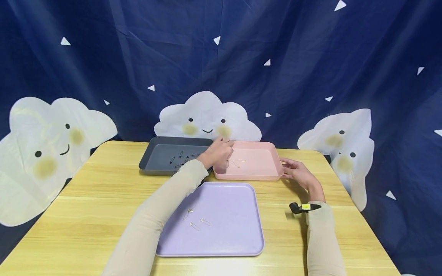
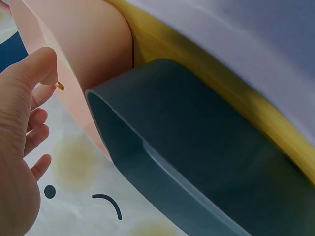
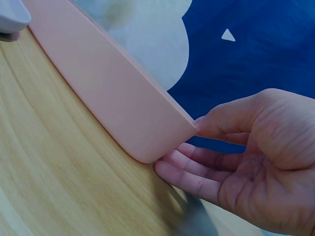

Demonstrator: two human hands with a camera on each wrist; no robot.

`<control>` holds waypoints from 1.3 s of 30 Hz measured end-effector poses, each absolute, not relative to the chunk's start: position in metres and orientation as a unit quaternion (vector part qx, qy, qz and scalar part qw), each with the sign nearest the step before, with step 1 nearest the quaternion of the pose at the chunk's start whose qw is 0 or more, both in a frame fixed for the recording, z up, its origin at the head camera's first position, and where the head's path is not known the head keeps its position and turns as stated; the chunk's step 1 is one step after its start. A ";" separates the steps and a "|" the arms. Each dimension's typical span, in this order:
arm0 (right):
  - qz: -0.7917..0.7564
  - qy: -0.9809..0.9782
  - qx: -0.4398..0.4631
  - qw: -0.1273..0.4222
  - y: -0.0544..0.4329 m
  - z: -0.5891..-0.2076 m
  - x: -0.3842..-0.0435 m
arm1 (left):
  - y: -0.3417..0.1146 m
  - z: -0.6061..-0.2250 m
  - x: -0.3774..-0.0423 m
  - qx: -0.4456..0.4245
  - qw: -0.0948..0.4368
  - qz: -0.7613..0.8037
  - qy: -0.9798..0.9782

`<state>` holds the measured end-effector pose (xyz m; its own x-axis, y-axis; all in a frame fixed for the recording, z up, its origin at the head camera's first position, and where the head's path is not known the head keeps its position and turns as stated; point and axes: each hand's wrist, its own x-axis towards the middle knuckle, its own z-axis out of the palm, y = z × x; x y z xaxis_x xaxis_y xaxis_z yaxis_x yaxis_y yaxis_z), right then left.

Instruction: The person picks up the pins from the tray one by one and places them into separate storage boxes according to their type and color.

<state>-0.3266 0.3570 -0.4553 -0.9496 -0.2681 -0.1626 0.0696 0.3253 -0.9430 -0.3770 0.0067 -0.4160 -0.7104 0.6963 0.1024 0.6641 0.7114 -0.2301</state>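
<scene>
My left hand (image 1: 220, 152) is over the left end of the pink tray (image 1: 255, 178). In the left wrist view its thumb and forefinger pinch a small gold safety pin (image 2: 60, 85), mostly hidden, while the other fingers curl loosely. A few gold safety pins (image 1: 236, 165) lie inside the pink tray. At that tray's right end, my right hand (image 1: 301, 174) holds the side, its thumb at the rim and its fingertips low on the outer wall. Several dark safety pins (image 1: 172, 160) lie in the dark grey tray (image 1: 148, 172), beside the pink one.
A flat lilac tray (image 1: 228, 241) lies nearer on the wooden table (image 1: 93, 214), with several gold safety pins (image 1: 195, 226) on its left part. My left forearm crosses above its left side. Behind the table hangs a blue curtain (image 1: 179, 57) with white clouds.
</scene>
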 end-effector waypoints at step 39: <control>-0.580 0.800 -0.060 0.139 0.357 -0.454 -0.325 | -0.026 -0.403 -0.348 -0.410 0.097 0.028 -0.907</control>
<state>-0.3254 0.3565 -0.4537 -0.9543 -0.2570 -0.1527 0.0653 0.3194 -0.9454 -0.3480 -0.0255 -0.4035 -0.6453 0.7485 0.1527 0.7378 0.6625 -0.1293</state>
